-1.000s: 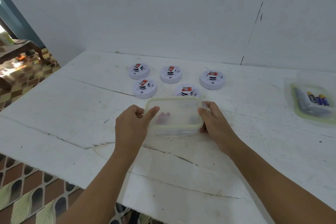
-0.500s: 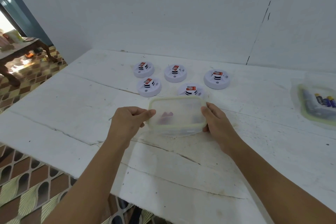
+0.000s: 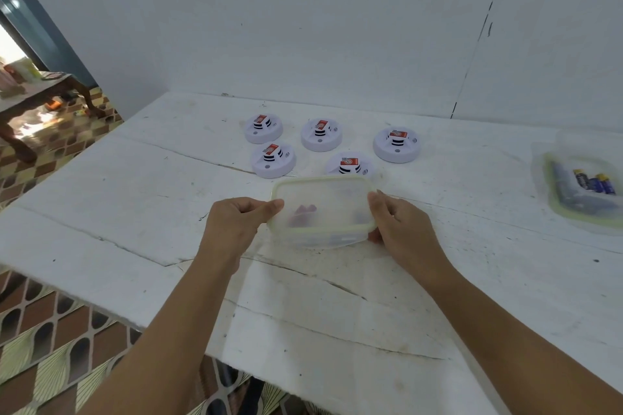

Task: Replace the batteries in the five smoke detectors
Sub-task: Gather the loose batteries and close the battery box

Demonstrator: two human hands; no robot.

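both hands are on the clear lidded box (image 3: 322, 210) at the near middle of the table (image 3: 135, 212). the left hand (image 3: 232, 224) pinches the lid's left edge, thumb on top, fingers curled under the rim. the right hand (image 3: 397, 229) wraps the right end, fingers curled round the wall. reddish shapes show blurred through the lid; i can't tell what they are.

the five smoke detectors (image 3: 396, 144) sit just behind, the nearest one (image 3: 349, 165) almost touching the box's far rim, all apparently unopened. a second tub with batteries (image 3: 595, 183) waits well off to the right.

the risk, as i judge it: if the lid pops free suddenly, the box may jerk back into that nearest detector or spill its contents. a loose right-hand grip would cause exactly that.
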